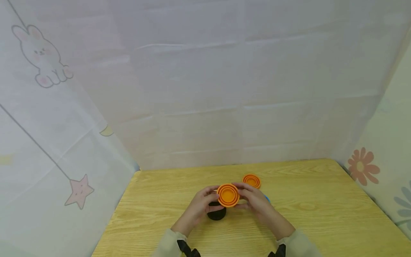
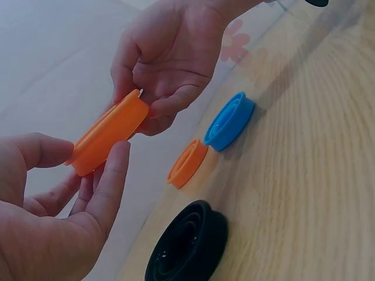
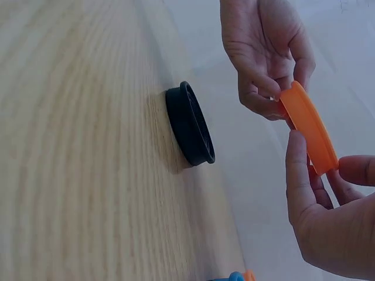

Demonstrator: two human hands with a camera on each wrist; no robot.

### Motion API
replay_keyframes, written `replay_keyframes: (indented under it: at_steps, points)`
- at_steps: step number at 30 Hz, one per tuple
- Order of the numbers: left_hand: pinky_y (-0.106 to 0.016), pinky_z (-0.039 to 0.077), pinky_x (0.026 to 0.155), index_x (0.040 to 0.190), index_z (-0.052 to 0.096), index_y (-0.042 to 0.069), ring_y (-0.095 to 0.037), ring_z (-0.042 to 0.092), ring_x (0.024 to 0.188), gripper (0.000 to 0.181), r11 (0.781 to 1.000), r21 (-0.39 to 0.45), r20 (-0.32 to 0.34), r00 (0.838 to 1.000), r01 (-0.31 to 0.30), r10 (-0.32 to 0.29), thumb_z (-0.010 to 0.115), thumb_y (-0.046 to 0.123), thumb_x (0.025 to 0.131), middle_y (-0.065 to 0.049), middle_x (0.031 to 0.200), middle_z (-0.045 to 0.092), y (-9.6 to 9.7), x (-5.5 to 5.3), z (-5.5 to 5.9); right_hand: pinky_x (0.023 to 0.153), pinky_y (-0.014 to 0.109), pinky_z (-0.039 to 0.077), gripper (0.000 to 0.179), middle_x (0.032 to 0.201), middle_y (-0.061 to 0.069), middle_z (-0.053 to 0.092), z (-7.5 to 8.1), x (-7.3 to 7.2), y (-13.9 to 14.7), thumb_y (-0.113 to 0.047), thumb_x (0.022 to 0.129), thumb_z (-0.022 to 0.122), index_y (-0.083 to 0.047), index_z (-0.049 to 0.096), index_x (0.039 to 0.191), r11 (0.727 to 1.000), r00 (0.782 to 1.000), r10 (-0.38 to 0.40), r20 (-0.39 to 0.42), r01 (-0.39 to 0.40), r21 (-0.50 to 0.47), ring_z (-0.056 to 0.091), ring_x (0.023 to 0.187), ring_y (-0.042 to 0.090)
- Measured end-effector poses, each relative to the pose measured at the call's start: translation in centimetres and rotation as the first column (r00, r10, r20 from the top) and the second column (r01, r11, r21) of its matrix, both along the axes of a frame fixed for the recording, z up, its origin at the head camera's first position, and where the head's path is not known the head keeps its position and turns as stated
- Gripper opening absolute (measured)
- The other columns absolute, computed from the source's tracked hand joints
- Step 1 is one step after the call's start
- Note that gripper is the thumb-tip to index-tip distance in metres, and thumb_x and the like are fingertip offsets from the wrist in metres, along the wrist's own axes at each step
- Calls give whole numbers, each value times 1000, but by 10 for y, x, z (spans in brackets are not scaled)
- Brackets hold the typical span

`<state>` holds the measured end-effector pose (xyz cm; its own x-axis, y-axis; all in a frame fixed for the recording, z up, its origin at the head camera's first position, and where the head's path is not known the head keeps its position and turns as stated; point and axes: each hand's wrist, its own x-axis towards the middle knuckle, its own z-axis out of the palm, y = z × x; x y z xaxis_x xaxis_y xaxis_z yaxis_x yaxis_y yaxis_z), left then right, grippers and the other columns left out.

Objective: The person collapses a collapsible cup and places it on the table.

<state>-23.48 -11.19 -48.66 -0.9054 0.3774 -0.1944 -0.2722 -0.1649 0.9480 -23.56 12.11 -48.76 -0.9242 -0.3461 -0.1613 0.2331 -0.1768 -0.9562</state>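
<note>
Both hands hold one orange collapsible cup (image 1: 228, 195), folded flat into rings, above the table. My left hand (image 1: 202, 204) pinches its left edge and my right hand (image 1: 255, 202) its right edge. In the left wrist view the cup (image 2: 111, 133) is seen side-on between the fingertips of the two hands, tilted and off the wood. A black collapsed cup (image 1: 217, 213) lies on the table below the left hand, partly hidden by it. Beyond the hands sits a second orange collapsed cup (image 1: 252, 181). A blue collapsed cup (image 2: 229, 122) is mostly hidden behind the right hand in the head view.
The wood-grain table (image 1: 321, 200) reaches back to a pale cloth wall (image 1: 224, 107). Printed cloth with a rabbit and a star (image 1: 79, 191) hangs on the left, and flower-patterned cloth (image 1: 363, 166) on the right.
</note>
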Motion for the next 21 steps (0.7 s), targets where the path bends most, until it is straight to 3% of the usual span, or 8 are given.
replay_keyframes:
  at_steps: [12, 21]
  points:
    - [-43, 57, 94, 146, 45, -3, -23, 64, 110, 48, 999, -38, -2, 999, 39, -39, 58, 14, 103, -16, 134, 57, -16, -32, -7, 102, 62, 47, 43, 137, 15, 56, -9, -29, -8, -17, 104, 56, -4, 51, 145, 1000, 999, 21, 47, -20, -11, 62, 113, 25]
    - [-42, 57, 95, 146, 46, -4, -24, 63, 112, 47, 997, -71, -6, 999, 35, -35, 56, 13, 103, -18, 137, 57, -24, -46, -15, 90, 45, 58, 42, 134, 15, 57, -20, -49, -20, -15, 102, 57, -4, 55, 142, 998, 988, -38, 147, 44, -36, 61, 108, 31]
